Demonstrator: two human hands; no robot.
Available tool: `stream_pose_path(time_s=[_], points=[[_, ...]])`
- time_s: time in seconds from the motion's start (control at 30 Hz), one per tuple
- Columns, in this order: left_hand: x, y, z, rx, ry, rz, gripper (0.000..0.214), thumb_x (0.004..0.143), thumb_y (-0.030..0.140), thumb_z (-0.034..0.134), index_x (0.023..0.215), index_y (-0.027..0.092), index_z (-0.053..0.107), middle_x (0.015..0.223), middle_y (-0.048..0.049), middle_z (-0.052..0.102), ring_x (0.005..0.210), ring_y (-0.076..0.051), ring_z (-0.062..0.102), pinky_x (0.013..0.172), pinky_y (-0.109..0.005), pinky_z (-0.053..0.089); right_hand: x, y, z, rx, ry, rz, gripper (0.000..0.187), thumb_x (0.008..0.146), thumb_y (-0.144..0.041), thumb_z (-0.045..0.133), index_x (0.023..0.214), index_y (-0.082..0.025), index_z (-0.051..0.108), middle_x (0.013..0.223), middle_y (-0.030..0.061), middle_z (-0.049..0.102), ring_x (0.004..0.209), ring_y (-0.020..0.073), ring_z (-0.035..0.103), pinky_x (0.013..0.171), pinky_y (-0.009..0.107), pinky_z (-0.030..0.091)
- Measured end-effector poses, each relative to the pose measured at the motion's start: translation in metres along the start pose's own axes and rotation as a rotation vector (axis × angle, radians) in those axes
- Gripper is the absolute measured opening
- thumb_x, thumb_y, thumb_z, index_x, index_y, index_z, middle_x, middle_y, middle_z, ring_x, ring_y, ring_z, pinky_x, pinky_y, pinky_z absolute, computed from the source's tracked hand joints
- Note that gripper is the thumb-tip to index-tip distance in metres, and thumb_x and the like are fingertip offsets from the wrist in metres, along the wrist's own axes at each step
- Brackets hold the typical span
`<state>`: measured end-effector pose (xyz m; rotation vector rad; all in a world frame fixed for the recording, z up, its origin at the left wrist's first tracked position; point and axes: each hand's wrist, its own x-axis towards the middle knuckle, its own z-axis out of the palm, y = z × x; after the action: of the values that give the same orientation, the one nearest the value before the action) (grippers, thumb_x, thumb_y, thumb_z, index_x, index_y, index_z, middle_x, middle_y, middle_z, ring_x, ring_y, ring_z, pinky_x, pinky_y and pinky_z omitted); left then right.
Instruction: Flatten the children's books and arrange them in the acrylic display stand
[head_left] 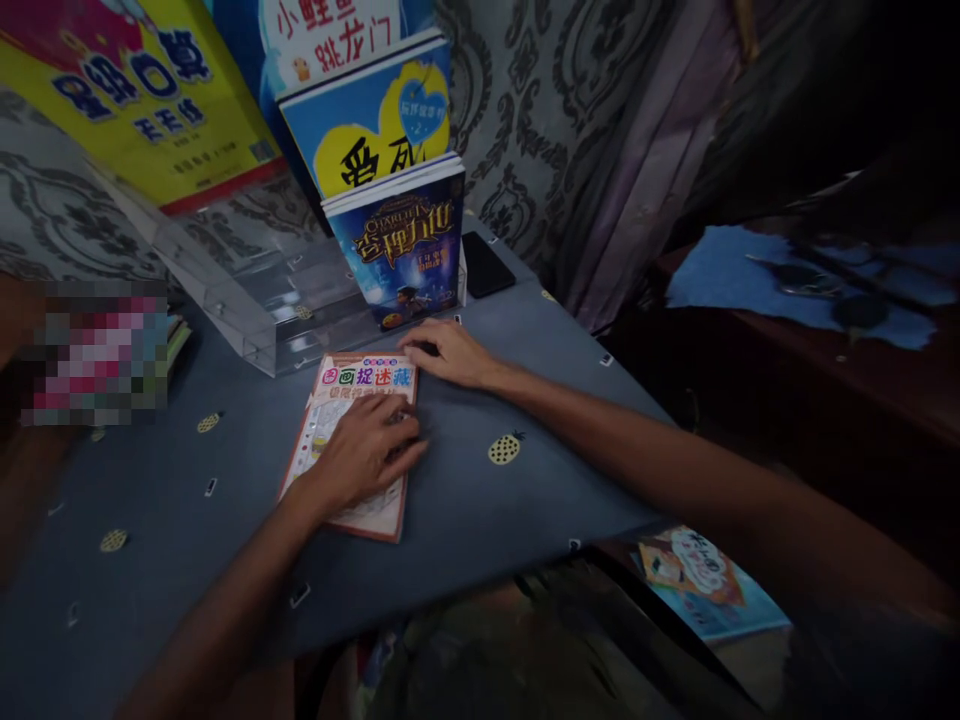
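Observation:
A thin children's booklet (358, 395) with a colourful cover lies flat on the grey-blue table (480, 500). My left hand (367, 448) rests flat on its cover, fingers stretched out toward the right edge. My right hand (448, 352) lies on the table at the booklet's upper right corner, fingers curled down near that corner, right in front of a dark blue book (401, 245) that stands upright. Whether the right fingers grip the corner is not visible.
Several books stand in a row behind the dark blue one, inside a clear acrylic holder (259, 300). A yellow book (142, 95) leans at upper left. A black phone (486, 265) lies by the wall. Another book (701, 585) lies below the table's right edge.

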<state>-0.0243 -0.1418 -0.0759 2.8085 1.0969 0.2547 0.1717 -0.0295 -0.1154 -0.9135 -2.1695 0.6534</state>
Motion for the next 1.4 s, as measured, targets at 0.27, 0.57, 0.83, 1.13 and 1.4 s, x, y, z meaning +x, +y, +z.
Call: stream_pose_path(time_s=[0.27, 0.57, 0.83, 1.13, 1.4], points=[[-0.006, 0.020, 0.003, 0.243, 0.019, -0.322, 0.019, 0.099, 0.037, 0.054, 0.099, 0.020, 0.062, 0.101, -0.0099, 0.065, 0.095, -0.027, 0.061, 0.073, -0.038, 0.056, -0.001, -0.001, 0.009, 0.385, -0.025, 0.060, 0.027, 0.095, -0.026, 0.051, 0.101, -0.014, 0.075, 0.066, -0.0004, 0.071, 0.066, 0.0147, 0.067, 0.068, 0.026, 0.050], [0.018, 0.026, 0.014, 0.396, -0.006, -0.533, 0.025, 0.100, 0.032, 0.047, 0.098, 0.016, 0.065, 0.101, -0.0162, 0.069, 0.099, -0.032, 0.061, 0.062, -0.036, 0.055, -0.001, 0.008, 0.008, 0.449, 0.149, 0.155, 0.028, 0.097, -0.031, 0.051, 0.105, -0.014, 0.073, 0.068, 0.0010, 0.073, 0.065, 0.0151, 0.069, 0.069, 0.027, 0.052], [0.027, 0.037, -0.004, 0.391, -0.168, -0.624, 0.034, 0.103, 0.024, 0.037, 0.100, 0.014, 0.069, 0.105, -0.0139, 0.073, 0.102, -0.028, 0.066, 0.066, -0.033, 0.053, -0.001, 0.006, 0.006, 0.461, 0.200, 0.137, 0.027, 0.098, -0.031, 0.052, 0.101, -0.015, 0.072, 0.070, 0.0010, 0.072, 0.069, 0.0163, 0.068, 0.072, 0.029, 0.051], [0.026, 0.034, -0.004, 0.393, -0.144, -0.614, 0.032, 0.102, 0.023, 0.039, 0.101, 0.015, 0.070, 0.108, -0.0125, 0.074, 0.103, -0.028, 0.067, 0.066, -0.033, 0.052, -0.002, 0.003, 0.005, 0.418, 0.238, 0.096, 0.029, 0.098, -0.032, 0.050, 0.101, -0.013, 0.072, 0.069, 0.0016, 0.072, 0.067, 0.0157, 0.066, 0.070, 0.028, 0.049], [0.023, 0.035, 0.002, 0.396, -0.100, -0.591, 0.033, 0.102, 0.027, 0.041, 0.101, 0.014, 0.071, 0.110, -0.0147, 0.073, 0.105, -0.029, 0.064, 0.065, -0.032, 0.053, -0.011, -0.013, 0.003, 0.255, 0.231, -0.086, 0.026, 0.098, -0.029, 0.047, 0.094, -0.015, 0.069, 0.074, 0.0013, 0.069, 0.067, 0.0138, 0.060, 0.066, 0.026, 0.043]])
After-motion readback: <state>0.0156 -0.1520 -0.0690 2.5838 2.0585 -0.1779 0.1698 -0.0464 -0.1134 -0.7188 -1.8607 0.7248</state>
